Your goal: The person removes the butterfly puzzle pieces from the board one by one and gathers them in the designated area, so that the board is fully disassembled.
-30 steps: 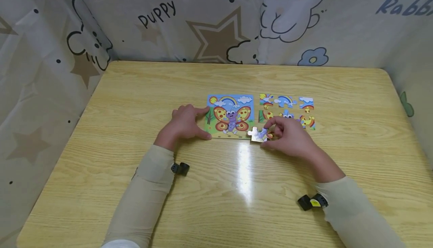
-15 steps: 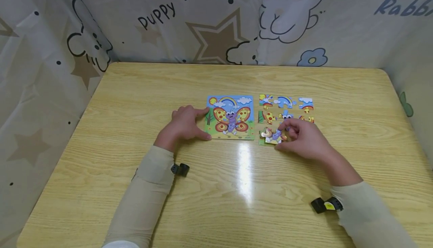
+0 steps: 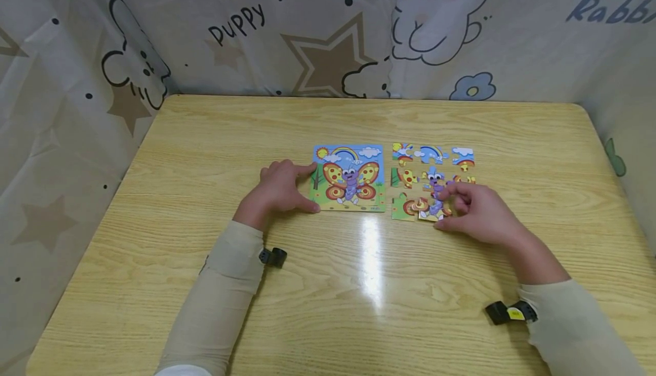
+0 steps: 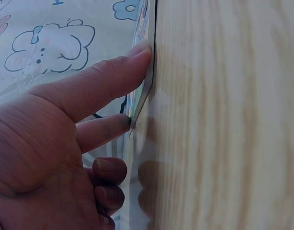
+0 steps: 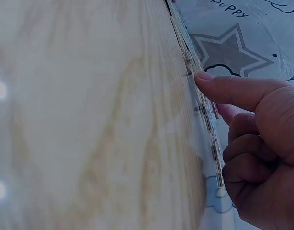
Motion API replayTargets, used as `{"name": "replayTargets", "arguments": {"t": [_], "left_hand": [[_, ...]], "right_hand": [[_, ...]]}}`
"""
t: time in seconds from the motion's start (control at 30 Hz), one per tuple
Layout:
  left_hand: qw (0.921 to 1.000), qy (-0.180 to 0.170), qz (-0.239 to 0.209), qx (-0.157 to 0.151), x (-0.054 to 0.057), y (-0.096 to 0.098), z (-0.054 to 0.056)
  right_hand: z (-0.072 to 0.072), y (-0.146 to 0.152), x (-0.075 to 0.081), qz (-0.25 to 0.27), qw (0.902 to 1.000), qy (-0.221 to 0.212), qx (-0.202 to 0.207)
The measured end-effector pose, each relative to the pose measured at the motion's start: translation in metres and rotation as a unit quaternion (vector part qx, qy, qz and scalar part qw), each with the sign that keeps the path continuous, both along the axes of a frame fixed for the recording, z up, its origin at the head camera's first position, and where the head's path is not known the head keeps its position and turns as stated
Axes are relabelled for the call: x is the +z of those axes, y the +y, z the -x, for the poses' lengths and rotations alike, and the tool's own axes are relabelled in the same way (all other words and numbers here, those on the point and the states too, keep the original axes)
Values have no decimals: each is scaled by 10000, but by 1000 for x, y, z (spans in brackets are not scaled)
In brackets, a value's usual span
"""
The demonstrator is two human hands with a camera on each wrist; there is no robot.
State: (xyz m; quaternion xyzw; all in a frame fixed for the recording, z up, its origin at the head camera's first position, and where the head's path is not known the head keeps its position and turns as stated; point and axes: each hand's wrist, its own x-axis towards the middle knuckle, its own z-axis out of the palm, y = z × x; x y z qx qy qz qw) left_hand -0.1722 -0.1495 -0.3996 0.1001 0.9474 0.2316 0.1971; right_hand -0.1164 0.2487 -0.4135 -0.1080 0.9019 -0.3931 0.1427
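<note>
A butterfly picture board [image 3: 351, 159] lies flat on the table. My left hand [image 3: 279, 185] rests at its left side, thumb at the near corner and index finger further up the edge. In the left wrist view, the straight thumb [image 4: 108, 81] touches the board's edge while the lower fingers are curled in. To the right, my right hand [image 3: 476, 211] pinches a jigsaw piece [image 3: 431, 213] showing the butterfly's body and feet, in the near row of loose pieces. A green corner piece [image 3: 402, 206] lies just left of it. The right hand partly covers pieces behind it.
Loose pieces lie in rows right of the board: a sun piece [image 3: 401, 151], a rainbow piece [image 3: 431, 154], a cloud piece [image 3: 463, 155] and a butterfly head piece [image 3: 435, 178] among them. The wooden table [image 3: 307, 307] meets a printed curtain [image 3: 230, 68] behind.
My right hand has moved right with the body piece, from beside the board's near corner to the near row, uncovering the green corner piece. My left hand has stayed put.
</note>
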Motion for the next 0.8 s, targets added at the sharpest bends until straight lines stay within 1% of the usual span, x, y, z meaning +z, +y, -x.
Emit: {"name": "replayTargets", "arguments": {"t": [0.23,0.43,0.67,0.8], "left_hand": [[10000,20,0,-32,0,0,0],[10000,3,-11,-43,2,1,0],[9999,31,31,-102,1,0,0],[9999,68,73,-127,1,0,1]], "right_hand": [[-1,5,0,66,10000,-62,14],[0,8,-4,94,9999,-96,56],[1,12,-8,187,9995,-260,61],[1,13,-8,253,9992,-285,73]]}}
